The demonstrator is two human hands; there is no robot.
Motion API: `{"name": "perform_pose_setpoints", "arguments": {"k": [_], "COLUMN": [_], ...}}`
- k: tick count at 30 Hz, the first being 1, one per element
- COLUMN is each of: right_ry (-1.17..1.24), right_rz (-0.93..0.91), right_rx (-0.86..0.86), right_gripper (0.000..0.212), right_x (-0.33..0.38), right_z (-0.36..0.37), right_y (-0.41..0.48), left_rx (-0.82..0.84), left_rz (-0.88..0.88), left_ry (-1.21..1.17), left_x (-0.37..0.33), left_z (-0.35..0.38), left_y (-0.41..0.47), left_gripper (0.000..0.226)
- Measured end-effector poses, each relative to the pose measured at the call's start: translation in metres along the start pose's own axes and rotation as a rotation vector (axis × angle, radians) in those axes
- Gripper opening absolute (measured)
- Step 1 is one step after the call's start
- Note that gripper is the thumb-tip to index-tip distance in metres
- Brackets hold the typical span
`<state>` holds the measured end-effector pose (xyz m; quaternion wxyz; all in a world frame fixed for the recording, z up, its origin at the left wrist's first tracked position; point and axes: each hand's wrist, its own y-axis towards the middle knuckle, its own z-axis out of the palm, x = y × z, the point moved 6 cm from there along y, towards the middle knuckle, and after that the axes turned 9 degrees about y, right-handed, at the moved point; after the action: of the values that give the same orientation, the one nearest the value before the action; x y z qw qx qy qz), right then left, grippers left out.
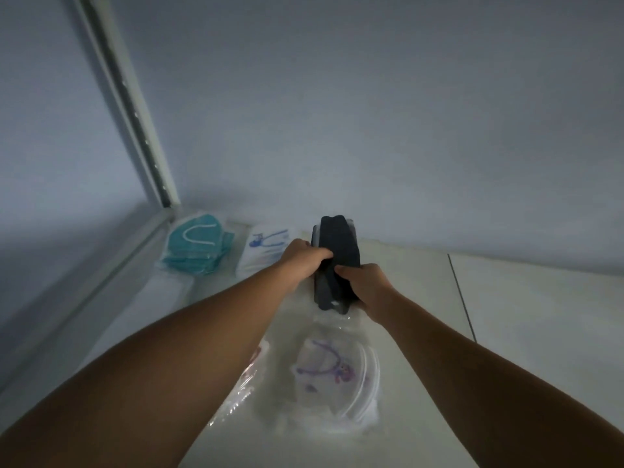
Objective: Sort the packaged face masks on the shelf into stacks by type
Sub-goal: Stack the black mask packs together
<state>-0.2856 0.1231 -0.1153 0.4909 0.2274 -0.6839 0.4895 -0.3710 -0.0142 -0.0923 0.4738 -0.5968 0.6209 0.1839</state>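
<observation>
Far left, against the frame rail (135,106): teal mask stack (197,246), several packs deep, white ear loop showing on top, fanned slightly; judged sorted. Just beside it to the right: white mask stack (263,253) with blue print on the wrapper, squared off against the back wall (371,113); judged sorted too. Next along, at centre: left hand (305,260), fingers curled around the left edge of the black mask stack (337,261), thumb hidden behind it. Black stack itself dark, matte, folded, a clear wrapper edge glinting at its near end and a small pale tag there; packs lying one over another and not yet squared, the upper one reaching toward the wall. Right hand (368,282) closed on the stack's right near corner, gripping from the side. Nearer the camera, below the hands: unsorted clear-wrapped masks (332,376), white with a purple cartoon print and looped strap, lying loose on the pale shelf surface (506,315); a further wrapper with a red mark partly hidden under the left forearm, type not readable. Progress judged past halfway: two stacks standing, a third being tidied, the printed packs left to place. Right end of shelf bare of masks beyond the dark seam (461,292).
</observation>
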Motion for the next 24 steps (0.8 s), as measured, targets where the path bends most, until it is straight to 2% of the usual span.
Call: {"name": "perform_pose_setpoints", "arguments": {"k": [4, 8, 13, 18, 22, 24], "right_ry": [-0.07, -0.276, -0.68, -0.703, -0.65, -0.647], "right_rz": [-0.018, -0.054, -0.062, -0.077, -0.113, -0.147], "right_rx": [-0.067, -0.13, -0.233, -0.271, -0.269, -0.253], "right_gripper": [0.035, 0.031, 0.057, 0.069, 0.074, 0.076], "right_x": [0.001, -0.002, -0.004, -0.001, 0.001, 0.003], "right_z": [-0.001, -0.008, -0.012, -0.027, -0.05, -0.061], "right_y": [0.006, 0.009, 0.003, -0.006, -0.014, -0.024], "left_rx": [-0.002, -0.009, -0.007, -0.041, -0.041, -0.039], "left_rz": [0.065, 0.097, 0.133, 0.192, 0.284, 0.324], "left_ry": [0.094, 0.199, 0.34, 0.378, 0.4, 0.419], "left_x": [-0.002, 0.001, 0.003, -0.01, -0.02, -0.023], "left_z": [0.003, 0.019, 0.032, 0.024, 0.013, 0.009], "left_y": [0.004, 0.007, 0.004, -0.006, -0.025, -0.039], "left_gripper": [0.026, 0.032, 0.041, 0.043, 0.023, 0.036]}}
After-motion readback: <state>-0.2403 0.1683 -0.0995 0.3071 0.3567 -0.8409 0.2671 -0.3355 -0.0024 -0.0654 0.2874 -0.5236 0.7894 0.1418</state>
